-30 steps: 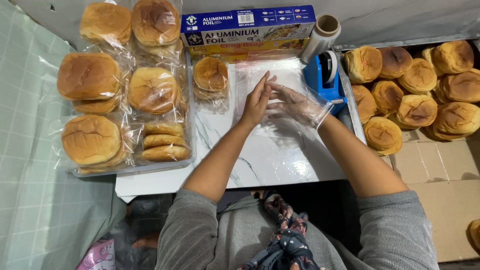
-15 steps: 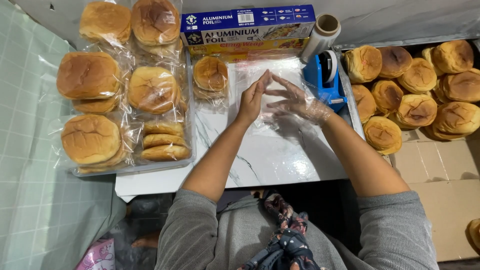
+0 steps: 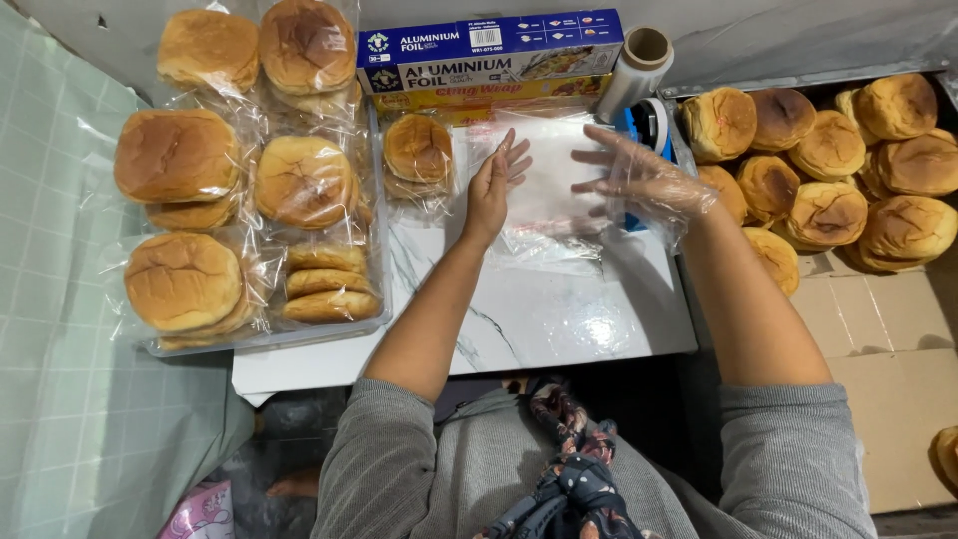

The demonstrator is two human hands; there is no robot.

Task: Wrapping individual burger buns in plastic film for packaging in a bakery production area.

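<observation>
A sheet of clear plastic film [image 3: 544, 185] lies on the white marble-patterned board [image 3: 539, 319], and both hands are over its far part. The left hand [image 3: 492, 180] is bare, with straight fingers [image 3: 517, 160] held together, its edge standing at the left border of the film. The right hand [image 3: 639, 175] wears a loose transparent glove, its fingers spread wide above the right part of the film. Neither hand is closed around anything; the film stays between and under the two palms. Whether the fingertips really press the film I cannot tell, because the plastic is nearly invisible there.

Just left of the film, one bun in a clear wrap [image 3: 419, 150] rests on the board. Behind the film, at the far edge of the board, a long blue carton [image 3: 489, 45] lies on a long yellow carton [image 3: 479, 95]; both are flat rectangular boxes with white lettering. To the right of these cartons a roll of clear film on a cardboard tube [image 3: 634, 65] leans, and under it a blue tape dispenser [image 3: 644, 125] is partly hidden by the gloved hand.

Far left of the film, many wrapped buns [image 3: 249, 190] fill a clear tray. Right of the film, unwrapped brown buns [image 3: 838, 160] lie in a cardboard box [image 3: 898, 339].
</observation>
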